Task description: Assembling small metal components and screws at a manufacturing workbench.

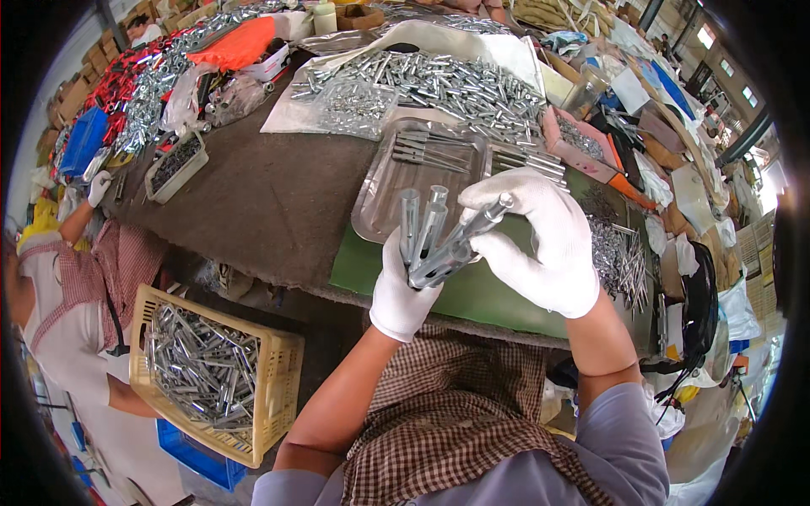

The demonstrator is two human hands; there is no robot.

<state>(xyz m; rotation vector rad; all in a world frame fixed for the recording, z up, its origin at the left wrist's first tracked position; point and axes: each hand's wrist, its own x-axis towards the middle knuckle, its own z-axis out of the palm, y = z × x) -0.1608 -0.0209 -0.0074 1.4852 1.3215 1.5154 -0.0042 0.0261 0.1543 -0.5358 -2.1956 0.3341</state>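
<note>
Both gloved hands are up over the surface (253,211). The left hand (403,291) holds a bundle of metal rods (426,232) upright in a closed grip; the right hand (540,240) pinches one rod, slotting it in. It looks like the gathering step; next calls for squaring the ends. Steel tray (371,202) at twelve o'clock, yellow crate (278,371) at eight, orange bag (236,46) at eleven.

A bundle of silvery metal rods (430,236) stands nearly upright at picture centre, tops toward twelve o'clock. One more rod (481,221) lies tilted across it, its capped end pointing toward two o'clock, touching the bundle's right side.
</note>
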